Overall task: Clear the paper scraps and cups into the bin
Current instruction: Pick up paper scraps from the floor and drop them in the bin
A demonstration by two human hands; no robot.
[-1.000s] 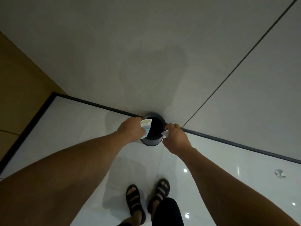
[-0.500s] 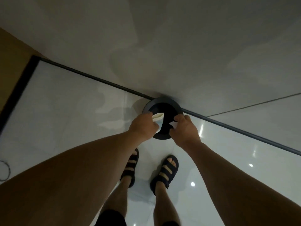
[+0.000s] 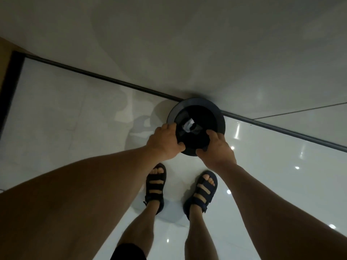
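Note:
A round black bin [image 3: 220,117] stands on the glossy white floor against the wall's dark baseboard. Inside it lie a white paper cup and scraps [image 3: 188,126], seen from above. My left hand [image 3: 165,143] grips the bin's near-left rim, thumb over the edge. On the near-right rim sits my right hand [image 3: 216,150], gripping it with thumb and fingers curled round the edge. Neither hand holds any paper or cup.
My two feet in dark sandals [image 3: 155,182] stand just in front of the bin. The grey wall [image 3: 206,53] rises right behind it. A dark frame [image 3: 11,85] and wooden panel border the floor at far left.
The cup in my left hand and the scrap in my right have dropped into the bin. Both hands have come down onto the rim, and I stand closer.

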